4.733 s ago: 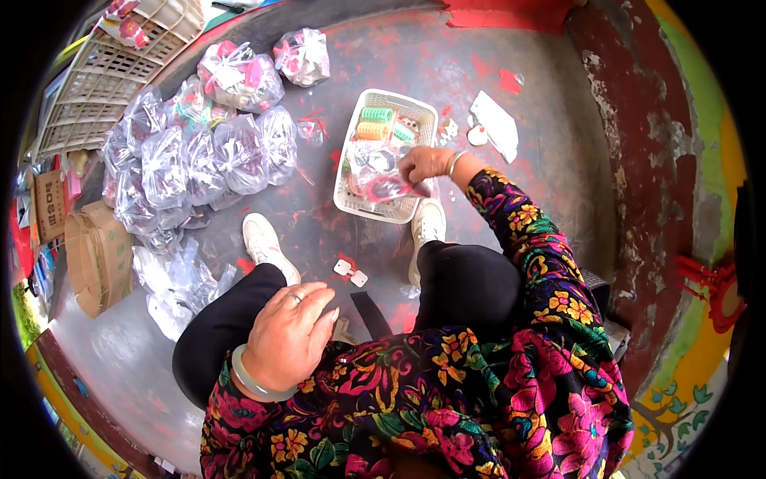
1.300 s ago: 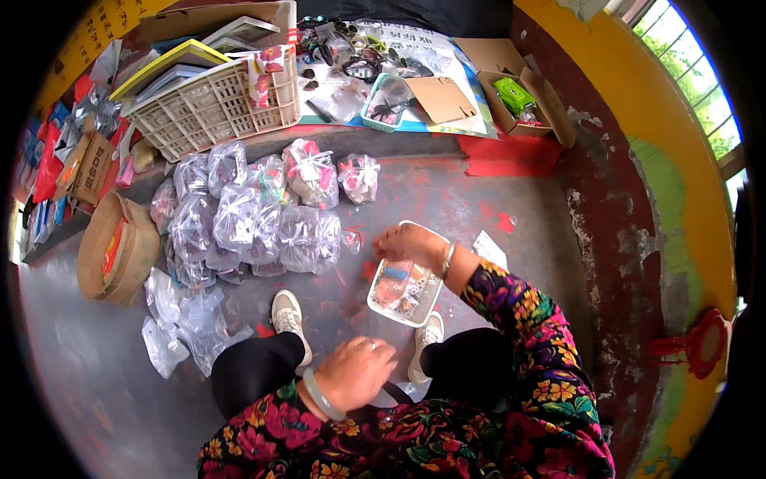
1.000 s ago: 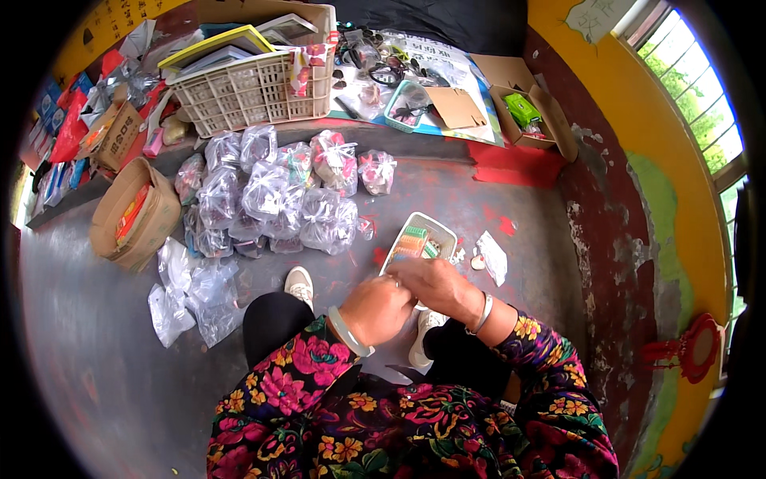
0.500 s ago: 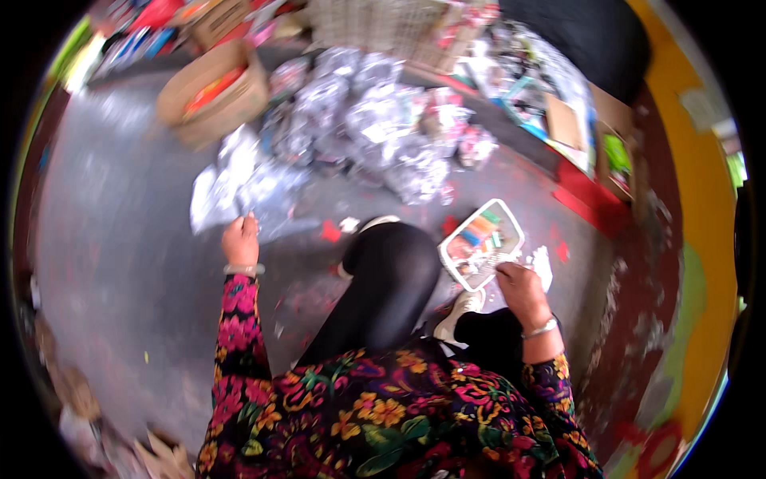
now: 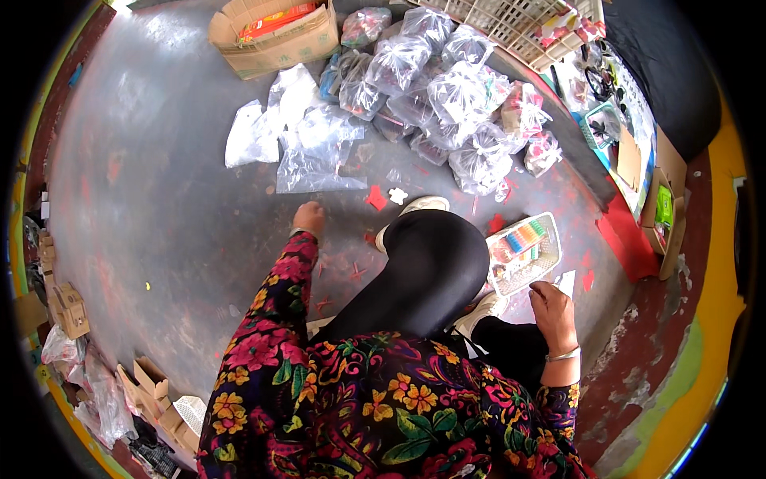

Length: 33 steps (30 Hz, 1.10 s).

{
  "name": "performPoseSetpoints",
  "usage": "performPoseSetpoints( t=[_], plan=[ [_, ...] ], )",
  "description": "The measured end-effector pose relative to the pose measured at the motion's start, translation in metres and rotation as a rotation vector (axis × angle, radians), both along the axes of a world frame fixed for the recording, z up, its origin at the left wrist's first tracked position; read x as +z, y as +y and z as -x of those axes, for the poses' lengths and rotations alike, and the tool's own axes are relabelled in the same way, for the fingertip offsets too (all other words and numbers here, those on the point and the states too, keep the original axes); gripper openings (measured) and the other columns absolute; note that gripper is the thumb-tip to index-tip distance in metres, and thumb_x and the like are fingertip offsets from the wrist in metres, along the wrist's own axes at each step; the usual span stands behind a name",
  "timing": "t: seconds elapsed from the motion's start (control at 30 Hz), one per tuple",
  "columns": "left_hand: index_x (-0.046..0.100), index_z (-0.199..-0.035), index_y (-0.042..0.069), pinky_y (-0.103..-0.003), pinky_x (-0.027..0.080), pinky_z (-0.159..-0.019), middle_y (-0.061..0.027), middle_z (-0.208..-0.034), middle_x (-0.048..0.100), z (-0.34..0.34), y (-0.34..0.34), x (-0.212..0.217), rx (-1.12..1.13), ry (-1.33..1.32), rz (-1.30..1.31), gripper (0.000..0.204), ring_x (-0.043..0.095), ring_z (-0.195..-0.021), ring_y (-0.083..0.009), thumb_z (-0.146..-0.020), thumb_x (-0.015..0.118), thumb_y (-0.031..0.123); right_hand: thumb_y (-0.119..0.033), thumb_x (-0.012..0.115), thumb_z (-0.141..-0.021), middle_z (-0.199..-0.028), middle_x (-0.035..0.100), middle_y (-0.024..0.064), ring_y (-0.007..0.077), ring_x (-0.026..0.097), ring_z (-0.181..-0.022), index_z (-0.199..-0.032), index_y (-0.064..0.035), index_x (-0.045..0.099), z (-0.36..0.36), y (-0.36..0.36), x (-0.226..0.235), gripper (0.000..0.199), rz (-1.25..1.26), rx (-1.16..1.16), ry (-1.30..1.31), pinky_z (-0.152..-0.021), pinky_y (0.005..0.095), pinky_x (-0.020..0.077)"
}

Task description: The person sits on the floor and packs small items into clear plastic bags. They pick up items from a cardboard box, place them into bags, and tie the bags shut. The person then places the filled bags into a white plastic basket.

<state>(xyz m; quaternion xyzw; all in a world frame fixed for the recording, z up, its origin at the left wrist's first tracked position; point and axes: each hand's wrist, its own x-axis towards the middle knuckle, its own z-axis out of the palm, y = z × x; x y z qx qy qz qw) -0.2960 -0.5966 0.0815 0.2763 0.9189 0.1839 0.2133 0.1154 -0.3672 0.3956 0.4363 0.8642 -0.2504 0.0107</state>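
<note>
Loosely curled, my left hand hangs above the floor just short of a flat clear plastic bag, apart from it. Its inner side is hidden, so anything in it does not show. Bent fingers close my right hand near the front right corner of a white plastic basket. Whatever may be between those fingertips cannot be made out. Inside the basket lies a row of coloured pieces, orange to green to blue, among small pale items. Beyond that hand, a white scrap shows on the floor.
Knotted clear bags are heaped ahead, beside a cardboard box holding an orange-red packet. A beige crate stands behind them. Red scraps dot the floor. An opened carton sits right; more cardboard lies lower left.
The view has swung, so the bags and box appear higher and farther right. My left hand has come away from the flat plastic bag. My right hand remains by the basket.
</note>
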Motion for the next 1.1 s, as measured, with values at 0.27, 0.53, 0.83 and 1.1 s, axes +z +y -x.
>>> performPoseSetpoints(
  t=[0.27, 0.53, 0.83, 1.1],
  plan=[
    [0.050, -0.104, 0.006, -0.043, 0.041, -0.084, -0.0137, -0.128, 0.034, -0.016, 0.089, -0.024, -0.212, -0.019, 0.288, 0.030, 0.045, -0.106, -0.0337, -0.077, 0.051, 0.018, -0.012, 0.052, -0.076, -0.076, 0.059, 0.0161, 0.0310, 0.058, -0.071, -0.085, -0.0015, 0.058, -0.009, 0.008, -0.011, 0.015, 0.066, -0.096, -0.071, -0.062, 0.0351, 0.0454],
    [0.046, -0.118, 0.004, -0.042, 0.012, -0.101, -0.0129, -0.136, 0.026, 0.077, 0.168, -0.029, -0.314, 0.178, 0.695, 0.047, 0.008, -0.129, -0.0305, -0.076, 0.048, 0.024, -0.009, 0.052, -0.074, -0.076, 0.058, 0.0160, 0.0306, 0.057, -0.070, -0.084, -0.0008, 0.058, -0.004, 0.013, -0.017, 0.014, 0.080, -0.127, -0.133, -0.064, 0.0359, 0.0443],
    [0.064, -0.091, 0.016, -0.043, 0.036, -0.086, -0.0001, -0.094, 0.060, 0.183, 0.137, -0.123, -0.826, 0.340, 1.047, 0.026, 0.052, -0.095, -0.0192, -0.081, 0.045, 0.031, -0.012, 0.053, -0.074, -0.077, 0.058, 0.0148, 0.0313, 0.056, -0.072, -0.085, -0.0023, 0.058, 0.015, 0.033, -0.033, 0.015, 0.139, -0.045, -0.155, -0.064, 0.0362, 0.0439],
    [0.063, -0.080, -0.001, -0.037, 0.045, -0.069, -0.0145, -0.087, 0.057, 0.084, 0.096, 0.005, -0.236, 0.354, -0.273, 0.014, 0.055, -0.082, -0.0301, -0.073, 0.053, 0.006, -0.013, 0.054, -0.074, -0.078, 0.059, 0.0153, 0.0318, 0.057, -0.071, -0.085, -0.0021, 0.057, 0.014, 0.022, -0.027, 0.016, 0.110, -0.025, -0.130, -0.063, 0.0367, 0.0444]
  ],
)
